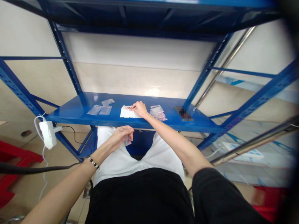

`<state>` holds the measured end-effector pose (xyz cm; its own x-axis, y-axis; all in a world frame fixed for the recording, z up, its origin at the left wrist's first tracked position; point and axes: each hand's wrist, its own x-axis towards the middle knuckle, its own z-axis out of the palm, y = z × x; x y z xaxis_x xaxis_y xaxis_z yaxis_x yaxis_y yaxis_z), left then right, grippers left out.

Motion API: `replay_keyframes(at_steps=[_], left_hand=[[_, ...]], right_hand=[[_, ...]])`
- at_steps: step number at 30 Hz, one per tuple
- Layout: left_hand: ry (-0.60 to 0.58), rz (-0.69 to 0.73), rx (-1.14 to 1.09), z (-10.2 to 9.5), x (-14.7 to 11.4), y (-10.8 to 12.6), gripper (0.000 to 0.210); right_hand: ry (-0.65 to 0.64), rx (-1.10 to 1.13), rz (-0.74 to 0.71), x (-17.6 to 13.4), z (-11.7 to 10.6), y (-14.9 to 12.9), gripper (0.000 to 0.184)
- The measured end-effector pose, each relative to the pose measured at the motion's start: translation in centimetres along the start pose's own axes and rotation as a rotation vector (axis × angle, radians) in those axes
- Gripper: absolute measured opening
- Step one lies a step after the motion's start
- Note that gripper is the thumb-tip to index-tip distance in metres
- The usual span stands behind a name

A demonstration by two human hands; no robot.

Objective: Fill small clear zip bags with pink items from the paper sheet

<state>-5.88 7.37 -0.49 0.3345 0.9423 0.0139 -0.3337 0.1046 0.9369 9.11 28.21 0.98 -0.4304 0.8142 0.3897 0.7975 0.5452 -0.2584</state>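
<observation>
My left hand [123, 134] is closed around a small clear plastic bag [128, 142], held just in front of the shelf edge above my lap. A little pink shows in the bag's lower end. My right hand [140, 109] rests over a white paper sheet [127, 113], its fingers pinched together at a small pile of reddish beads [129, 108]. Whether a bead is between the fingertips is too small to make out. Right of that hand lies a stack of clear bags [158, 112] with pink pieces in them.
Several flat clear bags [105, 110] lie left of the paper on the blue shelf [116, 123]. A blurred dark object [184, 113] lies at the right. A white power strip [48, 134] hangs by the left post. An upper shelf [144, 18] spans overhead.
</observation>
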Motion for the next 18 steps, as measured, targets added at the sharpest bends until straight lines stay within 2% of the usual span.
replay_keyframes(at_steps=[6, 10, 12, 14, 16, 18], left_hand=[[-0.015, 0.012, -0.052, -0.3, 0.3, -0.2, 0.027], [-0.049, -0.021, -0.036, -0.1, 0.1, -0.1, 0.026], [-0.055, -0.017, -0.016, -0.1, 0.0, 0.0, 0.026], [-0.051, -0.018, 0.020, 0.1, -0.1, 0.0, 0.027], [-0.031, -0.025, 0.067, 0.3, -0.2, 0.1, 0.028], [-0.009, -0.030, 0.107, 0.7, -0.4, 0.2, 0.028]], right_hand=[[-0.015, 0.009, -0.032, 0.6, 0.2, -0.1, 0.007], [0.079, 0.079, -0.055, 0.6, -0.4, -0.8, 0.007], [0.137, 0.205, -0.093, 0.0, -1.5, -1.9, 0.007], [0.141, 0.373, -0.182, -1.5, -3.2, -3.6, 0.006], [0.071, 0.510, -0.317, -4.0, -5.2, -5.6, 0.006], [0.018, 0.532, -0.431, -6.9, -7.1, -7.4, 0.007]])
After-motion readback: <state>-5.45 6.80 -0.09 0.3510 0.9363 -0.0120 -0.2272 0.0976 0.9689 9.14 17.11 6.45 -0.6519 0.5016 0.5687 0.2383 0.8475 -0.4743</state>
